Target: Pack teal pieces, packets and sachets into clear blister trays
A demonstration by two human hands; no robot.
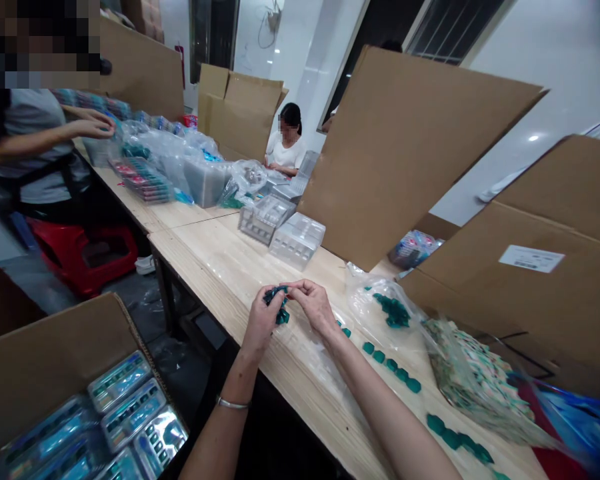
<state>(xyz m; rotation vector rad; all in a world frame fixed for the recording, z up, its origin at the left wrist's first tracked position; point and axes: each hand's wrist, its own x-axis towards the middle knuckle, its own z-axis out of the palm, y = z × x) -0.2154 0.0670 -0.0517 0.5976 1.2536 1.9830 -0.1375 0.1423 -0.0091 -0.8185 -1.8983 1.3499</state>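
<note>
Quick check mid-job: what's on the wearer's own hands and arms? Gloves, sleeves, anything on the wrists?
No gloves: the left hand and right hand are bare. Both forearms are uncovered, with no sleeve in view down to the picture's lower edge. The left wrist carries a thin silver-coloured bangle; nothing shows on the right wrist. No rings can be made out.

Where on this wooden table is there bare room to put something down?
Bare wood runs from the left hand up to the clear plastic trays, along the light wooden table edge. Right of the right hand is crowded: small teal plastic pieces, clear plastic bag.
</note>
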